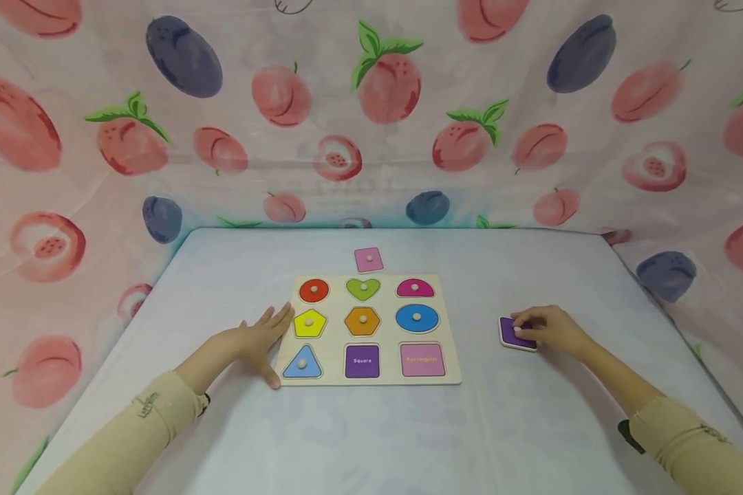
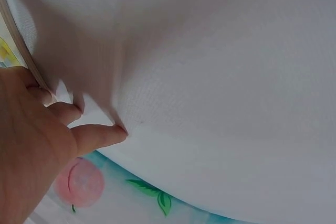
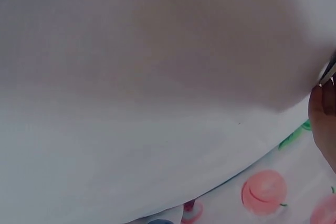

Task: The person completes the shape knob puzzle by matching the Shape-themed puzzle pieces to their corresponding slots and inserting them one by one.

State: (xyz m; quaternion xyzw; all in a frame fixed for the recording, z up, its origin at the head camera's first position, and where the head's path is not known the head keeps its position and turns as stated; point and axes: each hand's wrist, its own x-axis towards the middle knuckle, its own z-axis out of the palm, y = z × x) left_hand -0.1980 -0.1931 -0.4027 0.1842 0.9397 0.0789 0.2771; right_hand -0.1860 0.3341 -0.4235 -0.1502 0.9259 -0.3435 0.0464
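Note:
A pale wooden shape-puzzle board lies flat on the table. My left hand, its fingers spread, rests along the board's left edge, thumb at the near corner. In the left wrist view the same hand has straight fingertips down by the edge. Right of the board, my right hand pinches the white knob of a purple square puzzle piece. Only part of the right hand shows in the right wrist view. The board's purple recess marked "Square" and pink recess marked "Rectangular" hold no piece.
Beyond the board's far edge lies a pink knobbed piece. Several other knobbed pieces sit in the board, among them a blue triangle and a blue oval. Fruit-printed cloth hangs around the white table.

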